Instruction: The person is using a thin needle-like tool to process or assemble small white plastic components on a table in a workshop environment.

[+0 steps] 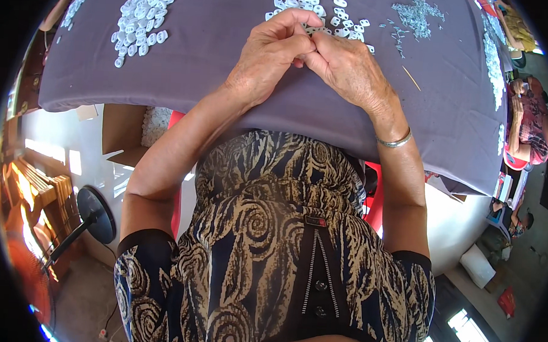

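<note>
My left hand point(267, 57) and my right hand point(348, 66) meet above the cloth near the table's front edge. Both have their fingers pinched together, the fingertips touching. Whatever lies between them is small and mostly hidden by the fingers, so I cannot make it out. Just beyond the hands spreads a loose group of small white plastic pieces with holes point(347, 23), partly covered by my fingers. Right of these is a heap of small, thin, silvery pins point(417, 18). A thin wooden stick point(412, 78) lies on the cloth to the right of my right hand.
A grey-purple cloth point(193, 72) covers the table. On its left lies a large pile of white plastic pieces point(140, 21); more small pieces point(494, 64) line the far right edge. Below stands a cardboard box point(121, 129) with white contents. Other people point(532, 120) sit at right.
</note>
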Motion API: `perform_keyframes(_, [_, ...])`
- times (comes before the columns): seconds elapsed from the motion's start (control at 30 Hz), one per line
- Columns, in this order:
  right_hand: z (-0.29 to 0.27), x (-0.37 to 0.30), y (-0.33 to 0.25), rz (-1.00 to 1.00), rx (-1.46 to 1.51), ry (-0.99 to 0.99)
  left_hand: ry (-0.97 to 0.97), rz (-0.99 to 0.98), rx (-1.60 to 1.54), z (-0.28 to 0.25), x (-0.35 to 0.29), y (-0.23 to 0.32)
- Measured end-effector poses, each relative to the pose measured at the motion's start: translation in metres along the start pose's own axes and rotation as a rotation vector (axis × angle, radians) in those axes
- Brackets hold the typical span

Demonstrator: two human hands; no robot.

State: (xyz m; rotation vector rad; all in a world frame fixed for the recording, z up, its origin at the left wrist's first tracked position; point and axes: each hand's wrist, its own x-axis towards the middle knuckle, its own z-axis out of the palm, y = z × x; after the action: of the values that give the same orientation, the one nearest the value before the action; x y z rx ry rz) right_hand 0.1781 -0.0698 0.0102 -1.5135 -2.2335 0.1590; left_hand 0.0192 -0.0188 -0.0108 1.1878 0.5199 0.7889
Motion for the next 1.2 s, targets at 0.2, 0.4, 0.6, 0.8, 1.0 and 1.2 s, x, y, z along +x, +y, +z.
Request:
perform_keyframes(0.2, [0.005, 0.002, 0.002, -0.043, 0.031, 0.097, -0.061, 0.001, -0.003, -0.004, 0.005, 0.011])
perform_keyframes(0.4, [-0.006, 0.004, 0.003, 0.181, 0.138, 0.233, 0.175, 0.231, 0.361, -0.026, 0.014, 0.02])
perform_keyframes(0.6, [-0.003, 0.003, 0.025, 0.325, 0.345, 0.468, 0.55, 0.325, 0.948, -0.056, 0.013, 0.058])
perform_keyframes(0.8, [0.009, 0.005, 0.019, 0.099, 0.22, 0.267, 0.825, 0.612, 0.834, -0.059, 0.015, 0.063])
perform_keyframes(1.0, [0.012, 0.006, 0.011, 0.03, 0.109, 0.177, 0.437, 0.632, 0.656, -0.043, 0.014, 0.036])
perform_keyframes(1.2, [0.008, 0.007, 0.012, 0.041, 0.051, 0.131, 0.236, 0.454, 0.656, -0.026, 0.013, 0.018])
